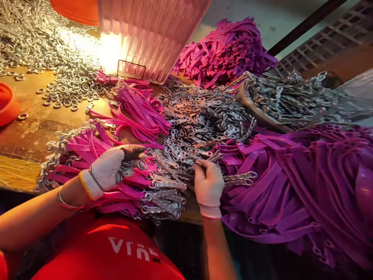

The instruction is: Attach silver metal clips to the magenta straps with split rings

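My left hand (109,168), in a white glove with darkened fingertips, is closed around several small metal rings (141,165). It hovers above a row of pink straps (90,146) with metal hooks at one end and chain pieces (167,184) at the other. My right hand (209,186), also gloved, is closed with its fingertips pinched together. Short metal chains (241,178) stick out from it on the right, and part of them is hidden by the hand. Just beyond it spreads a heap of loose chains (201,116).
Purple straps (291,179) hang over the table edge at right, and another purple pile (224,50) sits behind. A container of chains (279,101) lies at back right. Loose rings (67,89) cover the left of the table, near an orange bowl (8,105) and a ribbed translucent sheet (151,31).
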The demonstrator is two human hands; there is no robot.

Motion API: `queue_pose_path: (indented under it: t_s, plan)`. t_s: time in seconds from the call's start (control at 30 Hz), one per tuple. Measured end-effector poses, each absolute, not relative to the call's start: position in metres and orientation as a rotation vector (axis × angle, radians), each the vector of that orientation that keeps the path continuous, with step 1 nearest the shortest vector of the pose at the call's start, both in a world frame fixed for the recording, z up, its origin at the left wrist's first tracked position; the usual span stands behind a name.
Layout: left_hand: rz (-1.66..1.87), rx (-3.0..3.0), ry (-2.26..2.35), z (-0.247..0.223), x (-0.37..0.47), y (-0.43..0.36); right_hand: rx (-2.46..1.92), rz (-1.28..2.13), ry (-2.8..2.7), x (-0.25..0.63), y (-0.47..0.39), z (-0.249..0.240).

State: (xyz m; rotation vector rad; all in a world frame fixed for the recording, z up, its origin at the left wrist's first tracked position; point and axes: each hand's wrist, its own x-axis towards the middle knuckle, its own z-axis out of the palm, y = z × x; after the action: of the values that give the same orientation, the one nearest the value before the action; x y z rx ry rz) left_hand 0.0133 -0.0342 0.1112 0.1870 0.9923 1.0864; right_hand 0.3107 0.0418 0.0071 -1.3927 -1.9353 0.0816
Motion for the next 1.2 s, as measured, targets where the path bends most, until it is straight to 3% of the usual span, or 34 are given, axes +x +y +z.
queue_pose_path:
  t_s: [0.23,0.43,0.73,0.9,1.1,1.2]
  plan:
    - [1.147,0.468,1.088,0.11,0.019,-0.049,-1.098,0.717,-2.067,0.219,-0.001,0.091]
    - [1.299,0.64,1.149,0.111,0.018,-0.054,-1.024,1.076,-2.038,0.174,-0.016,0.106]
    - [1.132,0.842,1.172,0.095,0.006,-0.07,-1.16,0.75,-2.031,0.168,-0.021,0.091]
    - [1.202,1.22,1.363,0.096,0.007,-0.062,-1.027,0.405,-2.41,0.171,-0.02,0.093]
    - [0.958,0.93,1.126,0.091,0.016,-0.054,-0.861,-0.17,-2.45,0.186,-0.015,0.09]
    - [0.911,0.833,1.041,0.101,0.02,-0.047,-0.827,-0.014,-2.434,0.196,-0.012,0.09]
